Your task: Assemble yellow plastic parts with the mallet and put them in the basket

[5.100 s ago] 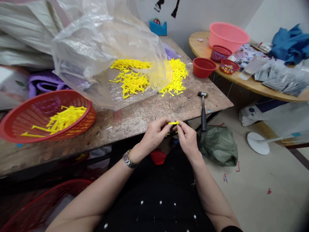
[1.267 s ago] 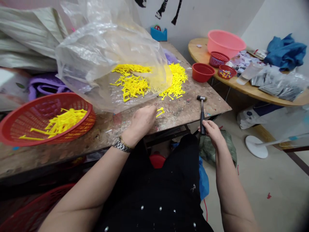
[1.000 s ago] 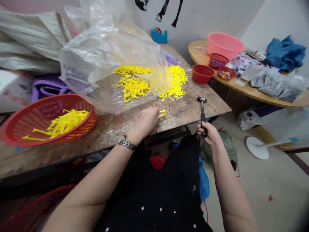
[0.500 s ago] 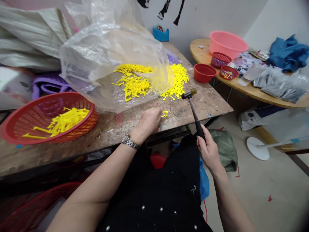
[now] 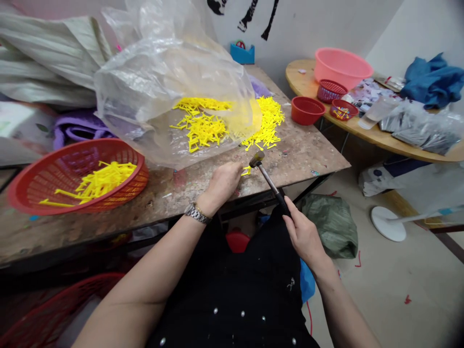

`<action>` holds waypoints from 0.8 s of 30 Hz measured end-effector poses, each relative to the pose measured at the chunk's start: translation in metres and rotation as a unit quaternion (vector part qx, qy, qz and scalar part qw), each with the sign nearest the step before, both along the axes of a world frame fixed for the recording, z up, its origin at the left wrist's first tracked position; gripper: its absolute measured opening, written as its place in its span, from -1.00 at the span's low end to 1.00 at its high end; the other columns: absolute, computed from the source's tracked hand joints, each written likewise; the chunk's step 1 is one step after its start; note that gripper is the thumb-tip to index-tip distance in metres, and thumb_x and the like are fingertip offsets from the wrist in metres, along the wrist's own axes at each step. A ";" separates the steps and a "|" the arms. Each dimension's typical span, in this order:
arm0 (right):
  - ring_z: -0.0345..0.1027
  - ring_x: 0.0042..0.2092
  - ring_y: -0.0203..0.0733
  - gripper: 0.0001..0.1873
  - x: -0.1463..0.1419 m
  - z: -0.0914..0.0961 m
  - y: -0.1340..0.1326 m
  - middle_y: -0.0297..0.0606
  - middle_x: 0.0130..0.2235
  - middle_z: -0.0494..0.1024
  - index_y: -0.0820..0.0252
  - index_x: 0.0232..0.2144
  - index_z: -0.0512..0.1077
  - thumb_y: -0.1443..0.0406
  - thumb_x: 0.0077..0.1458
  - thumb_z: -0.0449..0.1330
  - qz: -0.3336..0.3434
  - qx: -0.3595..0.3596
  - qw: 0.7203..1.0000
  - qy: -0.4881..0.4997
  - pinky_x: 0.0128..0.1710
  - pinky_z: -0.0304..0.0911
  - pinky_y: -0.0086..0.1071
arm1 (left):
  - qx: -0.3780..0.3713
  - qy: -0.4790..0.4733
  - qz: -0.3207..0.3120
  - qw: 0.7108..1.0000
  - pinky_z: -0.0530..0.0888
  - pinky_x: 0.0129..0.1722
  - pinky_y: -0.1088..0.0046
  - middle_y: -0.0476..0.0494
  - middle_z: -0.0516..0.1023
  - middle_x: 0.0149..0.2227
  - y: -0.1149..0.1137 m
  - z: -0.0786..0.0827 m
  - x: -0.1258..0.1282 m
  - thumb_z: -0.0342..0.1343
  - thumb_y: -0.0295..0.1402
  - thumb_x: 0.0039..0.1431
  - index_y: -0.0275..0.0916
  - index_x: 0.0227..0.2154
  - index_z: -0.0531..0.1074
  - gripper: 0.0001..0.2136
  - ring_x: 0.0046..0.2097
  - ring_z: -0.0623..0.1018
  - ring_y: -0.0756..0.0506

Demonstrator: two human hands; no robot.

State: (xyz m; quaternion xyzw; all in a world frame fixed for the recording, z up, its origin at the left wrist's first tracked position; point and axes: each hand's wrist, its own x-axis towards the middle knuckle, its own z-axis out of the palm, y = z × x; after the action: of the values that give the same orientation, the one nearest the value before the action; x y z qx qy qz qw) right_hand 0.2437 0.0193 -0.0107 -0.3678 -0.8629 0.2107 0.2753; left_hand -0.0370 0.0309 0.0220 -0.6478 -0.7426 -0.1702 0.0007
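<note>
My left hand [image 5: 223,181], with a watch on its wrist, pinches a small yellow plastic piece [image 5: 247,170] down on the worn table [image 5: 308,154] near its front edge. My right hand [image 5: 302,234] is wrapped round the black handle of a small hammer [image 5: 270,180], whose head sits right over the yellow piece. Behind them lies a heap of loose yellow pieces [image 5: 266,123], partly under a big clear plastic bag [image 5: 166,82].
A red basket [image 5: 47,169] with several yellow pieces stands at the left. A second wooden table [image 5: 366,130] at the right carries a red bowl [image 5: 307,110], a pink basin [image 5: 340,60], small baskets and bags. A green bag [image 5: 331,224] and a fan base [image 5: 387,224] lie on the floor.
My right hand took the hammer from the table, raised it and has brought its head down onto the yellow piece. My left hand keeps holding the piece in place.
</note>
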 end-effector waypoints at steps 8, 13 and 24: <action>0.46 0.16 -0.08 -0.32 -0.003 0.012 -0.007 -0.12 0.22 0.47 0.02 0.44 -0.07 0.37 0.36 0.01 0.001 0.137 0.987 0.086 0.10 0.45 -0.23 | 0.014 -0.010 -0.002 1.000 0.42 -0.14 0.34 -0.33 0.61 -0.21 0.003 -0.007 -0.004 -0.05 -0.43 0.35 -0.32 -0.28 0.52 -0.77 -0.14 0.57 -0.24; 0.56 0.01 -0.01 -0.44 -0.009 0.002 -0.002 -0.04 0.05 0.59 0.17 0.39 0.12 0.31 0.39 -0.02 -0.002 0.090 0.996 -0.024 0.03 0.50 -0.17 | 0.020 -0.021 -0.008 1.000 0.42 -0.14 0.36 -0.31 0.61 -0.22 0.001 -0.008 -0.005 -0.07 -0.46 0.34 -0.30 -0.28 0.52 -0.76 -0.14 0.57 -0.22; 0.55 0.02 -0.01 -0.43 -0.008 0.002 -0.002 -0.04 0.05 0.59 0.16 0.40 0.10 0.30 0.39 -0.03 -0.011 0.078 0.996 -0.028 0.03 0.49 -0.16 | 0.015 -0.015 -0.007 1.000 0.43 -0.13 0.36 -0.32 0.61 -0.18 0.002 -0.009 -0.004 -0.05 -0.45 0.34 -0.32 -0.20 0.52 -0.78 -0.11 0.58 -0.23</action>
State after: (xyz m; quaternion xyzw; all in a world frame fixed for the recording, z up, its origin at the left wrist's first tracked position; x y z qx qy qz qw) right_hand 0.2360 0.0175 -0.0084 -0.3605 -0.8797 0.1292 0.2817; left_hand -0.0414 0.0330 0.0129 -0.6500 -0.7356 -0.1908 -0.0021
